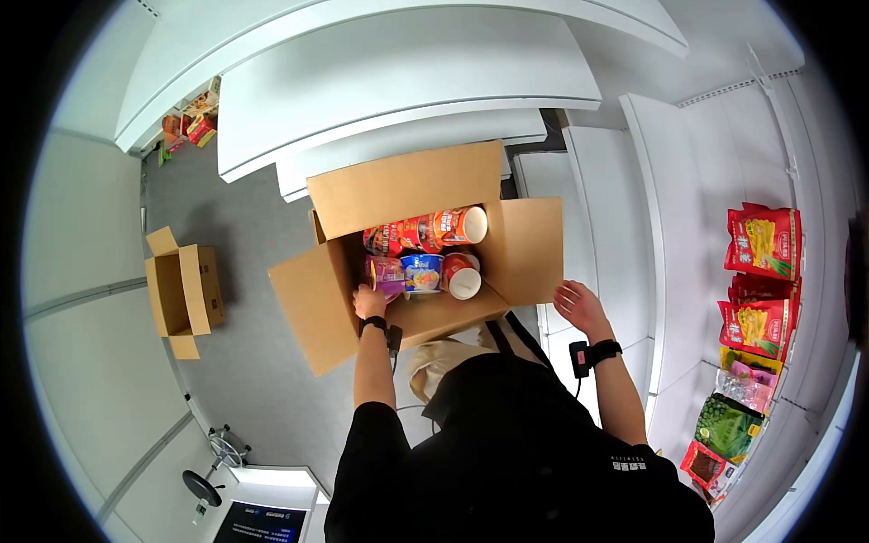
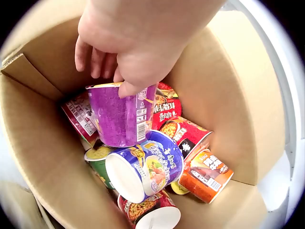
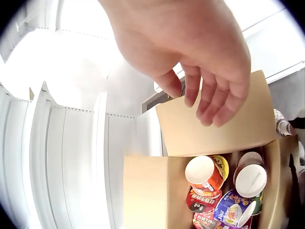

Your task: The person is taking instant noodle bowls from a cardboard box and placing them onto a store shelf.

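Left hand (image 2: 138,43) reaching down, fingers pinching purple cup (image 2: 119,117) — right hand (image 3: 195,57) loosely open.
Cup's rim toward box's (image 1: 529,253) left edge — long axis crosswise, base toward blue cup (image 2: 155,169).

Shop-like room: white shelving (image 1: 407,81) carries red snack bags (image 1: 763,240) and other packets.

small open carton (image 1: 204,288) on grey floor (image 1: 281,407) | red bags (image 1: 765,240) on white shelving (image 1: 699,299) | dark screen (image 1: 260,525)
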`<state>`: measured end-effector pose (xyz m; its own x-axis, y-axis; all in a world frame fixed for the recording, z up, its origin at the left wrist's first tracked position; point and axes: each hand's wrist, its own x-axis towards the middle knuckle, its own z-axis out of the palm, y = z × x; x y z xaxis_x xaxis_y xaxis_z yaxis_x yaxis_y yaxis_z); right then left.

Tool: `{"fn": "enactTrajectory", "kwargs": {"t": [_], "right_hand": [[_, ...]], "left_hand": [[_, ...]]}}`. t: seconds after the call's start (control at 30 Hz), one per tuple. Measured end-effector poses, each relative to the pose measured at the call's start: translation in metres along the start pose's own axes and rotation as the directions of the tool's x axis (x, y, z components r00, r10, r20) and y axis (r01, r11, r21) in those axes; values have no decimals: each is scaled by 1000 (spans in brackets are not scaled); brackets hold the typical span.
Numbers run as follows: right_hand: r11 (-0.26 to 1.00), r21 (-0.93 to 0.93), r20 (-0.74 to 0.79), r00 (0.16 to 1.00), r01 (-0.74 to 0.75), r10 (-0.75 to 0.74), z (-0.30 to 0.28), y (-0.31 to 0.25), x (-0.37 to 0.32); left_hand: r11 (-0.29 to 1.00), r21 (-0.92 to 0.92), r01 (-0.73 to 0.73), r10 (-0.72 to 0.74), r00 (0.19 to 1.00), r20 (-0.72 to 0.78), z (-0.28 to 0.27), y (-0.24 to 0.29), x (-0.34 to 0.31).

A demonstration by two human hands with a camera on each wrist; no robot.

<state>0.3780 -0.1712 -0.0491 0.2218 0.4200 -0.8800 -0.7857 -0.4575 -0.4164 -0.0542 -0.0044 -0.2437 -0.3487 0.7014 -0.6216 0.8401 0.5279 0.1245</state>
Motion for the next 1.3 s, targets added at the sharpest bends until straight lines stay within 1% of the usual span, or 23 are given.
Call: {"fn": "enactTrajectory", "kwargs": {"t": [0.07,0.17,0.2,0.3,0.33,0.43,0.47,0.57,0.6,0.7,0.73,0.8,0.83,0.87,0.9,0.97,1.0,1.03,1.1,1.13,1.23,1.27,1.3], "right_hand": [[1000,-1,-8,1000,3,-3,-4,-5,-4],[1000,-8,-22,1000,8,-8,-5,-12,-5],[1000,-10,-32,999,9,-9,-7,-13,-6],[1000,-18,-21,1000,16,-16,-8,-13,-6],[1000,-26,-23,1000,15,-15,-8,-14,-5],[998,-57,-20,1000,18,-19,-8,-16,-4],[997,-71,-11,1000,25,-26,-7,-17,-3],[995,-96,4,1000,30,-30,-1,-16,1],[994,-101,7,1000,30,-29,2,-15,2],[987,-161,19,1000,27,-25,18,-7,3],[966,-254,45,998,46,-36,25,-2,2],[899,-429,100,994,92,-54,43,7,-2],[868,-488,128,991,93,-34,53,10,-5],[833,-544,154,988,97,-14,63,14,-8],[795,-597,179,984,103,7,70,16,-10],[778,-620,198,980,99,33,78,23,-5],[766,-636,199,979,94,44,87,23,-8],[754,-651,199,978,89,56,96,24,-11],[594,-778,281,959,207,34,113,23,-24],[503,-823,321,947,264,28,122,23,-31],[518,-788,409,912,333,37,142,24,-44],[516,-762,475,879,391,35,145,27,-40],[512,-732,540,841,450,33,149,30,-36]], "left_hand": [[997,74,18,-16,999,-27,-3,6,-5],[987,158,-25,36,997,-69,0,9,-6],[971,230,-62,89,990,-110,4,9,-6],[949,304,-81,123,985,-123,11,9,-1],[949,307,-73,132,976,-175,15,9,0],[956,283,-78,131,976,-172,11,15,-5],[963,248,-109,156,972,-178,7,15,-10],[980,148,-132,154,976,-152,15,1,-2],[977,126,-171,190,968,-161,10,-1,-10],[992,-74,-102,100,995,-28,-21,3,-31],[991,-92,-101,102,995,6,-27,4,-34],[971,-115,-208,208,978,-7,-47,8,-50],[957,-125,-262,262,965,-17,-56,9,-56],[927,-160,-340,337,940,-46,-65,9,-62],[901,-180,-395,394,918,-41,-77,11,-68],[838,-216,-501,506,862,-34,-102,17,-83],[767,-240,-595,589,801,-105,-111,20,-89],[730,-245,-638,627,768,-130,-120,23,-94],[650,-250,-717,697,694,-177,-142,30,-109],[596,-253,-762,738,644,-202,-153,34,-117],[427,-328,-843,812,517,-272,-178,43,-138],[394,-308,-866,834,477,-278,-181,44,-139],[358,-353,-864,847,460,-266,-187,47,-142]]}}
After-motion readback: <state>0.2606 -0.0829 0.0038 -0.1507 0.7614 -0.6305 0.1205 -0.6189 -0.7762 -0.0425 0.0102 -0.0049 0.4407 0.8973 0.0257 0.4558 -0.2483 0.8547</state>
